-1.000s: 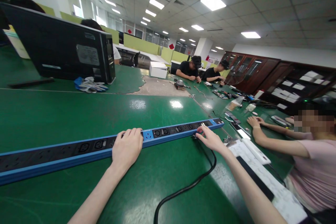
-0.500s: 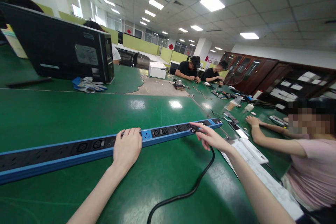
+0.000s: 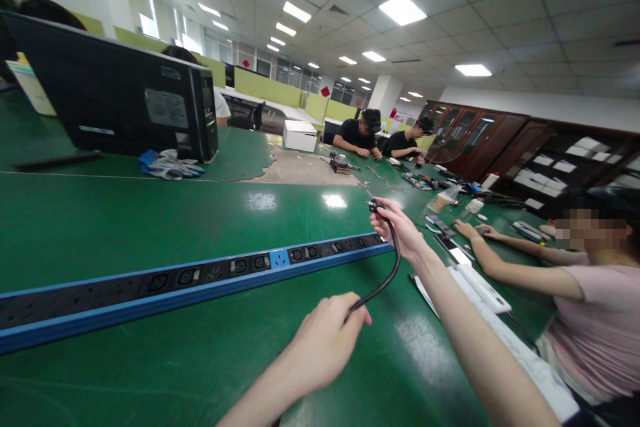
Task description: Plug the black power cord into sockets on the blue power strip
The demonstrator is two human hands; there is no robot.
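Head view, nearest first: the left hand (image 3: 327, 337) is low over the green counter (image 3: 165, 373), its grip closed around a black cord (image 3: 393, 260), which comes out between thumb and fingers. From there the cord arcs up to the plug (image 3: 376, 205), pinched in the grip of the right hand (image 3: 400, 230), pins bare and pointing away to the left. Just beyond the left hand, a long blue-edged power strip (image 3: 190, 300) lies across the counter; the right hand covers its farther end.

As for progress, I judge the work midway: the cord is in both hands and the plug is clear of the strip, held above the counter. No socket in sight has a plug in it; those behind the right hand I cannot tell. The plug is not laid down, so its handling looks unfinished.

Farther off, a co-worker in a pink sleeve (image 3: 560, 280) sits to the right. Beyond the strip are gloves (image 3: 173, 165), a black computer case (image 3: 135, 97) and a white box (image 3: 299, 136).
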